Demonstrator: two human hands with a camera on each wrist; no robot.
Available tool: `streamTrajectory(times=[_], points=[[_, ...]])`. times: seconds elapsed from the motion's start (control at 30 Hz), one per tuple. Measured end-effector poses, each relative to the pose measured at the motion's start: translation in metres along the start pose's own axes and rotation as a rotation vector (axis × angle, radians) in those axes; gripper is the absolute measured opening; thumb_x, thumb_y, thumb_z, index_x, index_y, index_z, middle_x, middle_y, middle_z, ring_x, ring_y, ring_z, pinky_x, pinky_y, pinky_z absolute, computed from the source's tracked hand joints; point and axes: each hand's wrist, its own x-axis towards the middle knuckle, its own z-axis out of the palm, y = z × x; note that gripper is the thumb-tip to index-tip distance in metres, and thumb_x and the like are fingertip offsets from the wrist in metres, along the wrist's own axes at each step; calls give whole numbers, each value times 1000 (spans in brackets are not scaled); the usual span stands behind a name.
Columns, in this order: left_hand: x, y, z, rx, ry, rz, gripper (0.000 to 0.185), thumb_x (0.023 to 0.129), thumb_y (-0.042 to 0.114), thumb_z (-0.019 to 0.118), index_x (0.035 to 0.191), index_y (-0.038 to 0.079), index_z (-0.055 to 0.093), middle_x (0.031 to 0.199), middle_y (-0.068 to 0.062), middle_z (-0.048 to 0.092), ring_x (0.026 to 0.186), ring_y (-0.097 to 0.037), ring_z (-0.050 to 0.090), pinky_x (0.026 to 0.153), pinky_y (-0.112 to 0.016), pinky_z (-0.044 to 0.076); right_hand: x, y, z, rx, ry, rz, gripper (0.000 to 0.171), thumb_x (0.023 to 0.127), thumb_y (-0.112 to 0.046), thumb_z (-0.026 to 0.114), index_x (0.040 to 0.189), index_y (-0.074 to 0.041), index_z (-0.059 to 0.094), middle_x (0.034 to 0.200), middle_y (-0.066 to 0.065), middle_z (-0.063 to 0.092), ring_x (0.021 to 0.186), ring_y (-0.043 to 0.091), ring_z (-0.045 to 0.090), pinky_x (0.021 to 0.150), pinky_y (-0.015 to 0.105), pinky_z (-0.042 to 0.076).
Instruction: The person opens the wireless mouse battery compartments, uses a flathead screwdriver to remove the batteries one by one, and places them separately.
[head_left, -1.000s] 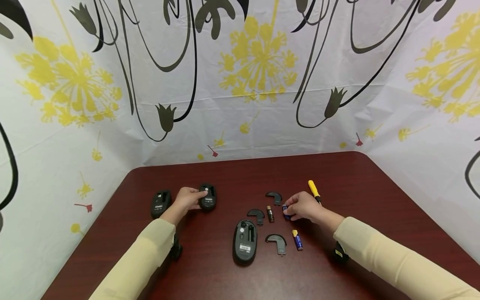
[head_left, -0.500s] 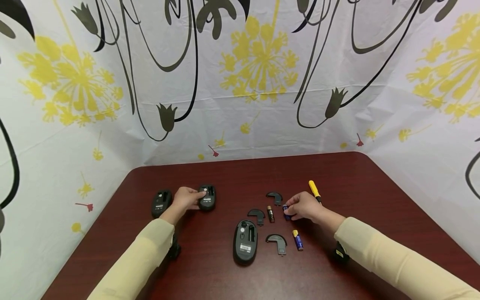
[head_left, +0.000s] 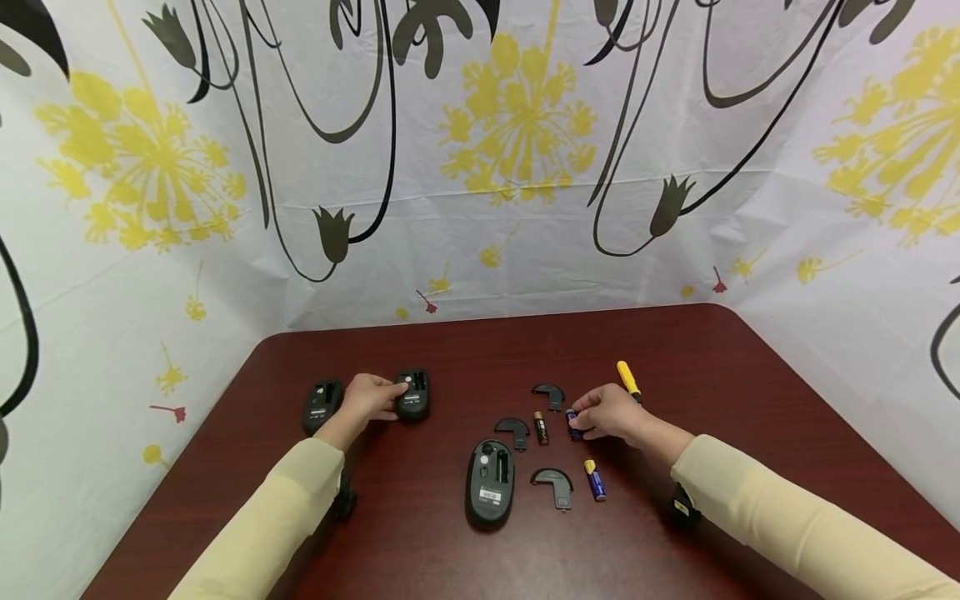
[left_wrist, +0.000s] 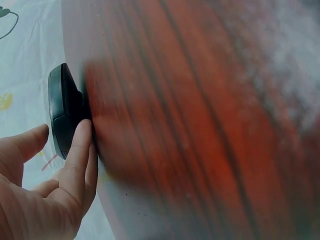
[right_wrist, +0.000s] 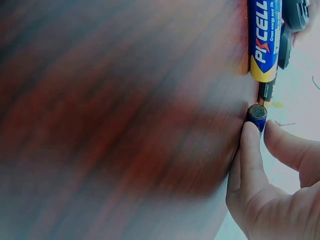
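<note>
My left hand (head_left: 366, 400) grips a small black computer mouse (head_left: 412, 393) that is turned underside up, its battery slot uncovered. The thumb lies over the mouse, and the fingers (left_wrist: 80, 150) reach along its side in the left wrist view. Just left of that hand lies a second upturned mouse (head_left: 323, 406). On the right, my right hand (head_left: 609, 412) pinches a blue AA battery (head_left: 573, 424) between thumb and fingers at the table; its end (right_wrist: 257, 112) shows in the right wrist view. A black battery (head_left: 541, 428) lies beside it.
A larger upturned mouse (head_left: 490, 485) sits front centre. Three hook-shaped covers lie nearby: a far one (head_left: 551, 395), a middle one (head_left: 513, 430) and a near one (head_left: 555, 486). A blue-and-yellow battery (head_left: 595, 481) is closer in. A yellow-handled tool (head_left: 627, 377) lies behind my right hand.
My left hand and the mouse in it have shifted very slightly left. The right hand stays on the blue battery, with no clear movement.
</note>
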Motion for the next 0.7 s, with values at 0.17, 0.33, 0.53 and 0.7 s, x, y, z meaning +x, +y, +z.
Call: streamTrajectory(times=[0.17, 0.33, 0.53, 0.7], points=[[1, -1, -3, 2, -4, 2, 43, 94, 16, 67, 124, -13, 56, 122, -29, 58, 84, -25, 68, 65, -35, 59, 0, -1, 0, 6, -1, 3, 26, 89, 5, 66, 112, 15, 60, 92, 15, 67, 86, 28, 68, 72, 39, 58], [0, -3, -5, 2, -11, 13, 42, 94, 16, 66, 123, -14, 57, 120, -29, 59, 87, -27, 68, 65, -36, 59, 0, -2, -1, 4, 0, 4, 26, 89, 4, 67, 111, 15, 61, 92, 15, 67, 86, 26, 68, 71, 39, 58], [-1, -5, -9, 49, -15, 36, 40, 94, 17, 66, 121, -11, 60, 117, -27, 61, 89, -28, 68, 65, -35, 59, 1, -3, -4, -2, -2, 8, 28, 89, 2, 68, 112, 15, 60, 95, 16, 67, 84, 25, 68, 70, 38, 58], [-4, 0, -15, 157, -5, 91, 41, 95, 19, 66, 124, -10, 59, 116, -27, 62, 91, -30, 68, 64, -36, 59, 1, -10, -12, -11, 1, -7, 34, 91, -1, 67, 119, 15, 58, 101, 17, 67, 89, 29, 68, 73, 40, 58]])
